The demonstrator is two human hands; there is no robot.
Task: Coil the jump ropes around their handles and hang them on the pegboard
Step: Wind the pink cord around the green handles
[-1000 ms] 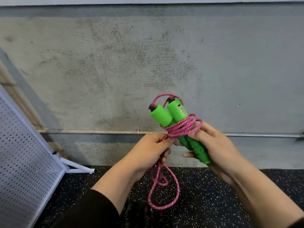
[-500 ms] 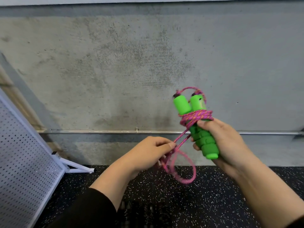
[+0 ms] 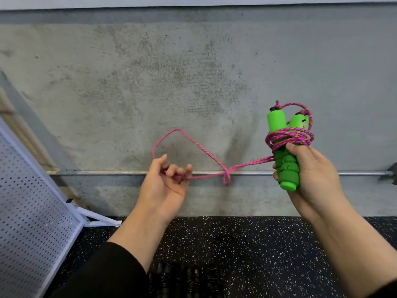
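You see a braided pink cord (image 3: 206,154) with orange flecks, matt and rough, wound on green foam handles (image 3: 286,164), matt with moulded ridges. Behind them stands a rough, blotchy concrete wall (image 3: 171,72) crossed by a shiny metal pipe (image 3: 107,173). Lower left stands a perforated white metal pegboard (image 3: 32,201). The black rubber floor (image 3: 257,254) is white-speckled.

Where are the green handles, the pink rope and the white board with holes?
green handles (image 3: 286,166), head view, on the ribbed grip.
pink rope (image 3: 247,166), head view, on the stretched strand between the hands.
white board with holes (image 3: 32,201), head view, on its perforated face.
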